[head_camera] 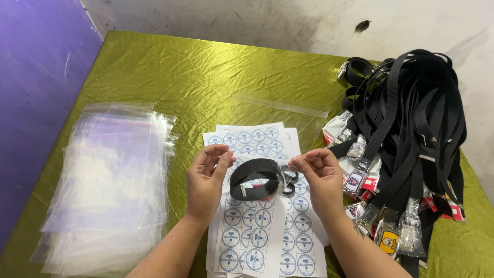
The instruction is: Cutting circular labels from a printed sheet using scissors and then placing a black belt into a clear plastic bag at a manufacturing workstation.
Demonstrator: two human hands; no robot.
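Clear bag (pixel 260 180) with coiled black belt (pixel 256 177) inside is held taut above sticker sheets (pixel 262 226), pinched at its edges by left hand (pixel 205 183) and right hand (pixel 321 177), both closed on film. Empty bags (pixel 108 190) stacked left, belt pile (pixel 406 139) right, kept within reach

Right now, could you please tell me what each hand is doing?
Left hand: closed, pinching the clear bag around the coiled black belt.
Right hand: closed, pinching the same bag's other edge.
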